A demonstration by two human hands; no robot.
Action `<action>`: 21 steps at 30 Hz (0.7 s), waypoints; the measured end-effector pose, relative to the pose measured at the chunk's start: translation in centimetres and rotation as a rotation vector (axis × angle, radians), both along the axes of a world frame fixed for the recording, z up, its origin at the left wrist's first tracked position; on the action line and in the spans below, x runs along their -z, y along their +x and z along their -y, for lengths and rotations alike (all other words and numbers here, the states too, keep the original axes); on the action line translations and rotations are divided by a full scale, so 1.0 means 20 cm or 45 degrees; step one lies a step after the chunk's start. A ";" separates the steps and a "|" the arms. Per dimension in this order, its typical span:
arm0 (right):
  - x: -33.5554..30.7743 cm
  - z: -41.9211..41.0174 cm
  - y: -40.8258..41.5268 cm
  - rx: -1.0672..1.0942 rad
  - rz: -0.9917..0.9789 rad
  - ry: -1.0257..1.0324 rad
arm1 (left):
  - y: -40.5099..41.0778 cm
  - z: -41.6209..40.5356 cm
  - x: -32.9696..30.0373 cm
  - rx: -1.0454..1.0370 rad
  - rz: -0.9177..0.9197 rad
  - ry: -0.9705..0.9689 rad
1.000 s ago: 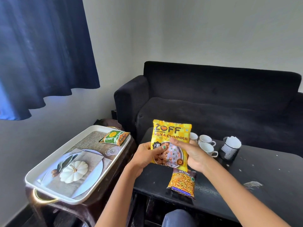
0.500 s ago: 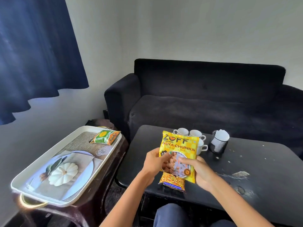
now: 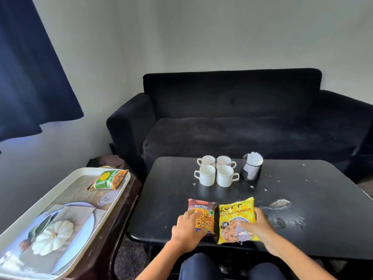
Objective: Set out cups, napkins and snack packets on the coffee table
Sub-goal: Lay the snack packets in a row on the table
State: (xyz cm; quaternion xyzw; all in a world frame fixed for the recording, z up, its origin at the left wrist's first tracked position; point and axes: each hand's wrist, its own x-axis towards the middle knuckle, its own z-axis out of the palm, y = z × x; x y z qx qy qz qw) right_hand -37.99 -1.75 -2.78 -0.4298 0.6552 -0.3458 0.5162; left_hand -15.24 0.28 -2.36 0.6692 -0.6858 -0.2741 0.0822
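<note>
On the black coffee table (image 3: pixel 314 190) two snack packets lie flat side by side near the front edge. My left hand (image 3: pixel 186 229) rests with its fingers laid on the red-and-orange mixture packet (image 3: pixel 204 214). My right hand (image 3: pixel 260 223) holds the right edge of the yellow soya chunks packet (image 3: pixel 235 217), thumb across its front. Several white cups (image 3: pixel 216 171) stand grouped at the table's back. Beside them a black mesh holder (image 3: pixel 251 170) contains white napkins. A green snack packet (image 3: pixel 110 179) lies on the tray to the left.
A white tray (image 3: pixel 60 183) with a printed pumpkin picture sits on a dark side table at the left, close to the coffee table. A black sofa (image 3: pixel 232 126) stands behind the table. A blue curtain (image 3: pixel 30 77) hangs at upper left. My knees are under the table's front edge.
The yellow packet was held upright in both hands above the mixture packet; now it lies flat to the right of it. My left hand has shifted onto the mixture packet.
</note>
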 end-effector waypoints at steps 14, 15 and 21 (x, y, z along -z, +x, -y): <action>0.21 -0.05 0.18 -0.614 -1.203 -0.129 | 0.02 -0.02 0.10 0.352 0.413 0.023; 0.22 -0.04 0.19 -0.616 -1.207 -0.138 | 0.02 -0.02 0.10 0.345 0.410 0.022; 0.21 0.02 0.26 -0.649 -1.233 -0.135 | 0.08 0.00 0.08 0.273 0.432 0.035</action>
